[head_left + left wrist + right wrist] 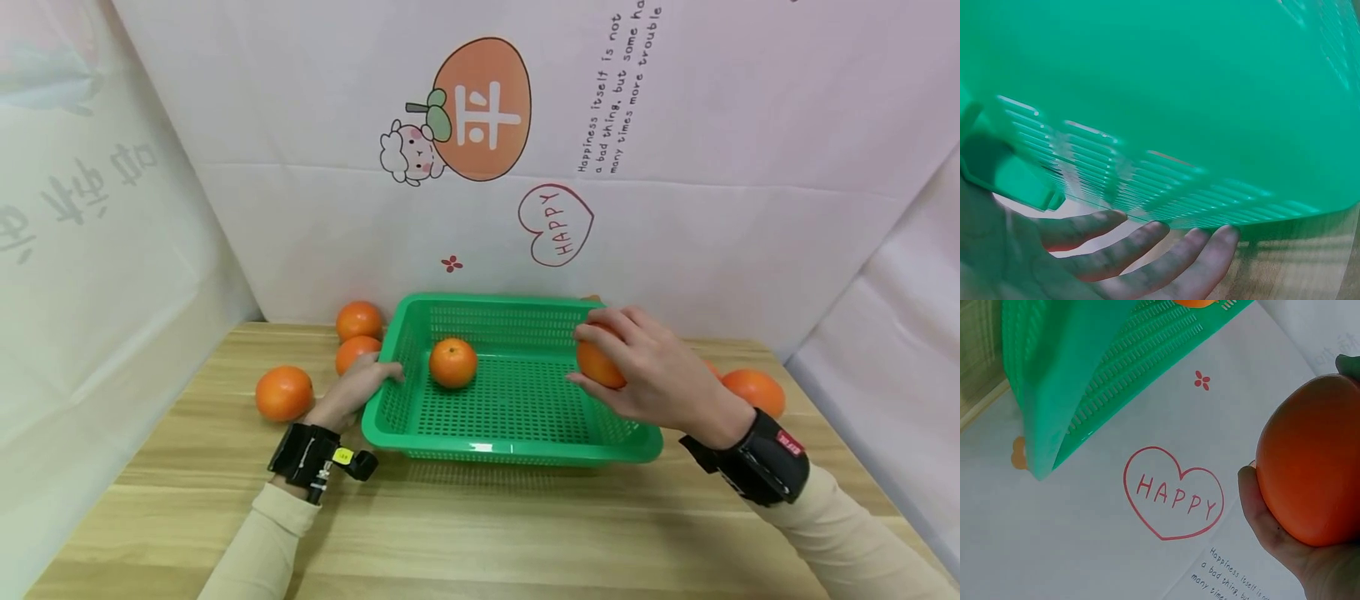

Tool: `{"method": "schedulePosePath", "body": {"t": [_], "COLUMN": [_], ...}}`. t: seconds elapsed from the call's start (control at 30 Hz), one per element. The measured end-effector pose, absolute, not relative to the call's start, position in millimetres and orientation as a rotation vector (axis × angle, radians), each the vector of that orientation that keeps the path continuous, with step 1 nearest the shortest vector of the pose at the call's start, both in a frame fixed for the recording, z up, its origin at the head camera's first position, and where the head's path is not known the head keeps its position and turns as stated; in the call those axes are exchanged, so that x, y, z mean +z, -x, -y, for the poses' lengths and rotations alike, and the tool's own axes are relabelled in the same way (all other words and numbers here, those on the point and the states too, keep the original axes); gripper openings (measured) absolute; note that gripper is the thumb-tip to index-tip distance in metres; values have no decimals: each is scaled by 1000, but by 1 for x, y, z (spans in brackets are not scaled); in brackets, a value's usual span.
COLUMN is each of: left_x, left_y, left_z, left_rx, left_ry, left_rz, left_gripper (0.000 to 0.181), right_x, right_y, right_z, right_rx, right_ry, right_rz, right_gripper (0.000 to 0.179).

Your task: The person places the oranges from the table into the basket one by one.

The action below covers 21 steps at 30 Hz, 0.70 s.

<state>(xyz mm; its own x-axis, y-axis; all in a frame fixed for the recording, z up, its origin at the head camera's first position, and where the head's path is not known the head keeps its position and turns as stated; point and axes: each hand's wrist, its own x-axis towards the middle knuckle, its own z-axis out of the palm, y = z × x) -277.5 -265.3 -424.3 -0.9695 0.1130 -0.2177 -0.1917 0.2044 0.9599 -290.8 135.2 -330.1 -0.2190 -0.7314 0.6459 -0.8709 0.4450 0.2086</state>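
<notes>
Printed white sheeting hangs behind a wooden tabletop, where a green basket holds one orange near its left end. At that end the left hand grips the basket's rim, thumb hooked over it, while the right hand grasps a second orange above the opposite end. Three more oranges sit left of the basket, and partly hidden ones lie to its right.
</notes>
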Motion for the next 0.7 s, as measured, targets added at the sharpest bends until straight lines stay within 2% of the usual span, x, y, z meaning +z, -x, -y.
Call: {"method": "schedulePosePath", "body": {"t": [0.3,0.47,0.7], "left_x": [-424,-424,-423], "left_y": [277,276,277], "left_z": [265,264,264], "left_rx": [1843,1844,1819], "left_ry": [75,77,89], "left_rz": [-2239,-2241,-2270], "left_gripper": [70,68,70], "right_x": [-328,-329,-329], "right_y": [292,291,291], "right_z": [-123,-118,-114], "right_rx": [276,257,224], "right_ry": [-1421,-1467,-1457], "right_rz": [2046,2137,2230], "right_gripper": [60,50,66]}}
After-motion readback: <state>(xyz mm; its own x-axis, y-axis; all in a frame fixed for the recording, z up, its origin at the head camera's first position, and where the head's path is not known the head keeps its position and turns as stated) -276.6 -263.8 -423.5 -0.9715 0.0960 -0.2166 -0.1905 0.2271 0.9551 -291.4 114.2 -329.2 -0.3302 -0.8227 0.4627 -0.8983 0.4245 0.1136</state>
